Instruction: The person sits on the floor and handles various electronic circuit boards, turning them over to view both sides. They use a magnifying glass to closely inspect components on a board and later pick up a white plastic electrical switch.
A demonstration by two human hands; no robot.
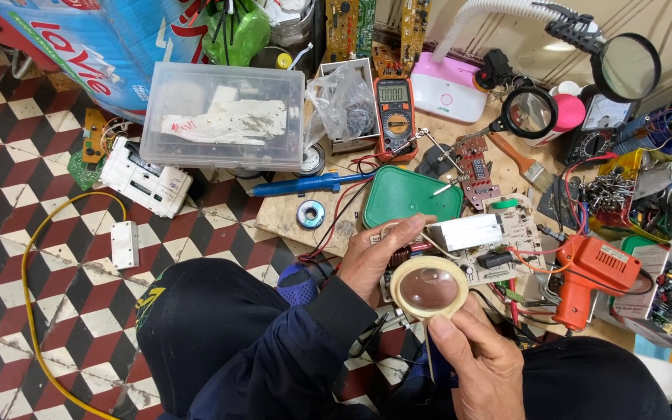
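In the head view, the left hand (379, 260) gripped a white circuit board (484, 241) above the wooden work board (305, 214), fingers closed around its edge. The right hand (480, 362) pinched a round magnifying lens (429, 288) just over it, apparently mid-inspection. Any next move would call for a steady lens close above the components.

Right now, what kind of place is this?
Probably an electronics repair spot set up on a tiled floor. A multimeter, a soldering gun and circuit boards lie around. The left hand and right hand hold a tape roll.
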